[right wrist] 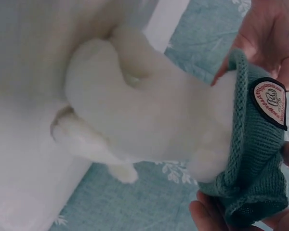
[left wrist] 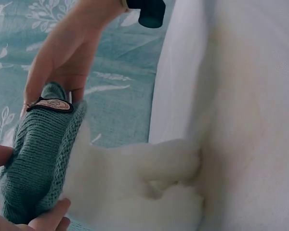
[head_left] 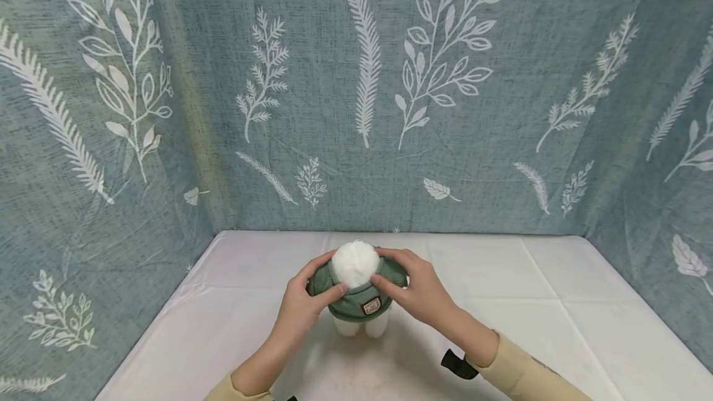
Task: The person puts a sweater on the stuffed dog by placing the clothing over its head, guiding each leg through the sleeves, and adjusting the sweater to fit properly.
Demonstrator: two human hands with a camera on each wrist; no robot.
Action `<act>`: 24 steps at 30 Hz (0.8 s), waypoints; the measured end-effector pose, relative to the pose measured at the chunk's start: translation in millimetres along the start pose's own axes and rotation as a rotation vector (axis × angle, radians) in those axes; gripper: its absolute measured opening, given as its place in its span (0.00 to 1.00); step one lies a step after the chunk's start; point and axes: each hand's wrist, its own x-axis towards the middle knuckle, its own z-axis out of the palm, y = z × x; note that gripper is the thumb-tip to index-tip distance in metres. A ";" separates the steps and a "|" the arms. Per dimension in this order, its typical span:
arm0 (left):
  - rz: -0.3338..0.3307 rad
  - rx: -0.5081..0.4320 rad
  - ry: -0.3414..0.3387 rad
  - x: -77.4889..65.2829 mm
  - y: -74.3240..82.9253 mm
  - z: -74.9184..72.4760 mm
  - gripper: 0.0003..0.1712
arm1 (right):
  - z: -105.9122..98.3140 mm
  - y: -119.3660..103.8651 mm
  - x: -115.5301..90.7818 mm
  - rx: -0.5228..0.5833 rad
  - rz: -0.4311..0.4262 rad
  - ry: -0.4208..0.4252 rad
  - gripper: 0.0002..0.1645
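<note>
A white plush toy stands upright on the table, its short legs showing below a green knitted garment. Around the toy's upper end sits the knit, with a small patch on its front and the round white top poking out. My left hand grips the garment's left side, thumb in front near the opening. On the other side my right hand pinches the knit, its thumb beside the white top. The toy's white body shows bare below the garment's rolled hem in the right wrist view.
A white cloth with fold creases covers the table. Blue-green curtains with white leaf prints stand behind and at both sides. A black strap end hangs by the right wrist.
</note>
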 end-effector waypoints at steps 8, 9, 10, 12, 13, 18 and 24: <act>-0.090 -0.070 0.000 0.6 -5.0 0.6 0.34 | -1.6 3.4 -2.7 0.054 0.139 -0.051 0.27; -0.099 -0.079 0.001 0.6 -5.5 0.6 0.34 | -1.8 3.8 -3.0 0.061 0.154 -0.059 0.27; -0.107 -0.089 0.003 0.6 -5.8 0.7 0.34 | -2.0 4.2 -3.3 0.064 0.167 -0.067 0.28; -0.116 -0.106 0.003 0.5 -6.7 0.9 0.34 | -2.4 4.9 -4.0 0.078 0.196 -0.080 0.28; -0.120 -0.119 0.004 0.4 -7.2 1.1 0.33 | -2.6 5.3 -4.3 0.084 0.210 -0.087 0.28; -0.137 -0.157 0.014 -0.3 -8.9 2.0 0.31 | -2.3 8.4 -5.7 0.109 0.259 -0.109 0.28; -0.167 -0.164 0.026 1.1 -10.7 3.8 0.30 | -1.3 12.1 -7.9 0.127 0.278 -0.133 0.28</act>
